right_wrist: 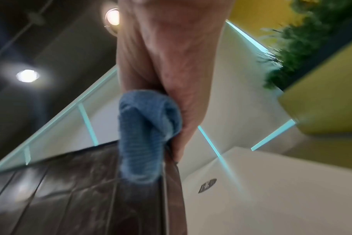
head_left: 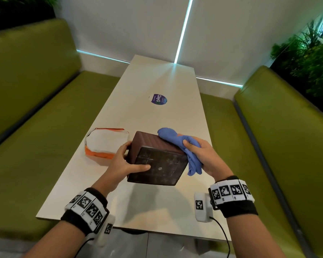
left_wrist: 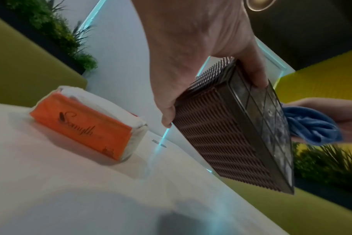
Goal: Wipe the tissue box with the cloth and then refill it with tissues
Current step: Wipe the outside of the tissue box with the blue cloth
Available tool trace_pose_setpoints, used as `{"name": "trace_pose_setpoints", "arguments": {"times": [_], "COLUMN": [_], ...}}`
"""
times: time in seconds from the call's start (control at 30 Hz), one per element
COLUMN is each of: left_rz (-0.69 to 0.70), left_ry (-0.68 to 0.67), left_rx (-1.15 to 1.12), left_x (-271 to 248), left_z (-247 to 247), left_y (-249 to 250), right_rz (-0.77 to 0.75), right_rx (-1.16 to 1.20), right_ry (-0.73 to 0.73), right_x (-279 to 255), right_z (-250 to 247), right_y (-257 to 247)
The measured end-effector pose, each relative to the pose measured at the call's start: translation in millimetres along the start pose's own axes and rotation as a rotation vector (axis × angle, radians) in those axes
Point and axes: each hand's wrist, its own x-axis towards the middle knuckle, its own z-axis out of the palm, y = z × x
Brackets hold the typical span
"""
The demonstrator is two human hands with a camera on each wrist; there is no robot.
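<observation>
Head view is showing the brown tissue box (head_left: 157, 161) tilted above the pale table (head_left: 131, 200), the left hand (head_left: 127, 161) gripping its near-left corner with thumb across the dark base. The right hand (head_left: 203, 155) is clutching the blue cloth (head_left: 177, 140) against the box's right side. An orange tissue pack (head_left: 104, 144) is lying just left. Green benches (head_left: 35, 127) are flanking the table. Left wrist view is revealing "Smyth" lettering on the pack (left_wrist: 86, 124).
</observation>
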Motion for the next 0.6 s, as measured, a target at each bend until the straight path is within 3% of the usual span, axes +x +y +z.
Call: {"name": "trace_pose_setpoints", "arguments": {"times": [0.17,0.27,0.33,0.43,0.53,0.6], "left_rz": [0.144,0.182,0.151,0.085,0.005,-0.046], "left_ry": [0.037,0.017,0.042,0.040,0.013,-0.006], "left_rx": [0.185,0.098,0.034,-0.098,-0.175,-0.249], "left_x": [-6,-10,-13,-14,-9,-8], "left_z": [30,38,33,17,5,3], "left_y": [13,18,19,17,14,12], "right_rz": [-0.313,-0.428,-0.384,-0.168,0.037,0.041], "right_rx": [-0.481,-0.527,-0.475,-0.442,-0.081,0.159], "right_ry": [-0.044,-0.026,0.028,0.122,0.102,0.070], "right_x": [-19,-25,-18,-2,5,1], "right_z": [50,70,56,24,12,8], "right_y": [-27,-44,-46,-40,-28,-20]}}
